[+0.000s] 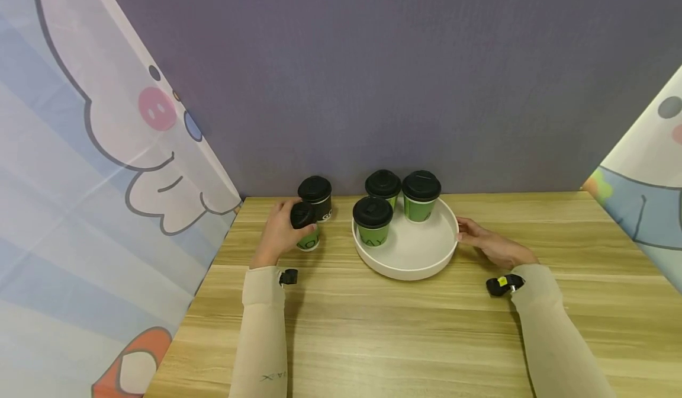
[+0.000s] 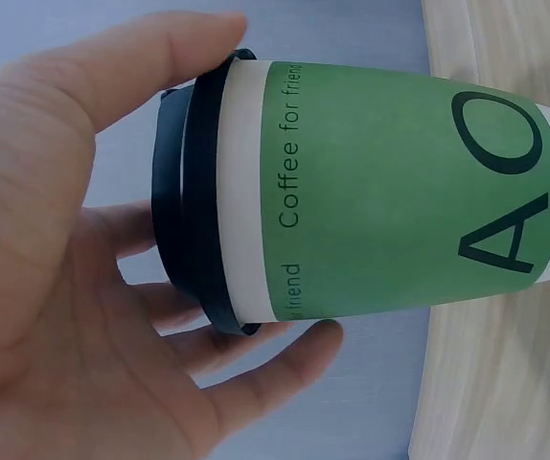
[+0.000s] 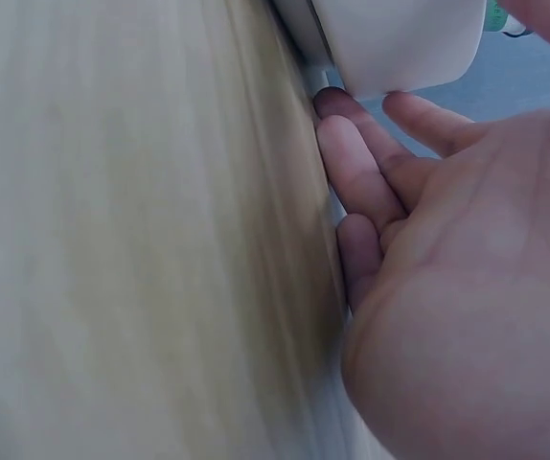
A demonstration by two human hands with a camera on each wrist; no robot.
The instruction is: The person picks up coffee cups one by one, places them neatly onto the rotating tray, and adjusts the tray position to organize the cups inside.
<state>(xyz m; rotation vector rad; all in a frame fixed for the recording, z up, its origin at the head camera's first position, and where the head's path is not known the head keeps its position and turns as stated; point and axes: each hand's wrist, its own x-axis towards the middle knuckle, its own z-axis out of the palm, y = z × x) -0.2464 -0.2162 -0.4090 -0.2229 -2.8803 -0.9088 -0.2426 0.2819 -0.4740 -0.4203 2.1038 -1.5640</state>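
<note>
My left hand (image 1: 279, 231) grips a green paper coffee cup (image 1: 308, 243) by its black lid (image 2: 208, 192). The thumb presses one side of the lid and the fingers reach round the other. Dark letters mark the cup's green side. Just behind it stands a black coffee cup (image 1: 323, 210) with a black lid. At the right side of a round white tray (image 1: 407, 272), my right hand (image 1: 490, 245) holds the edge, fingertips against the outer wall and thumb by the rim. Three lidded green cups stand upright in the tray, one at the front left (image 1: 373, 235).
The other two tray cups stand at the back, one in the middle (image 1: 383, 185) and one to its right (image 1: 418, 209). A grey panel (image 1: 405, 78) rises behind the wooden table (image 1: 383, 339). A cartoon-printed curtain (image 1: 80, 220) hangs at the left, another printed sheet (image 1: 650, 202) at the right.
</note>
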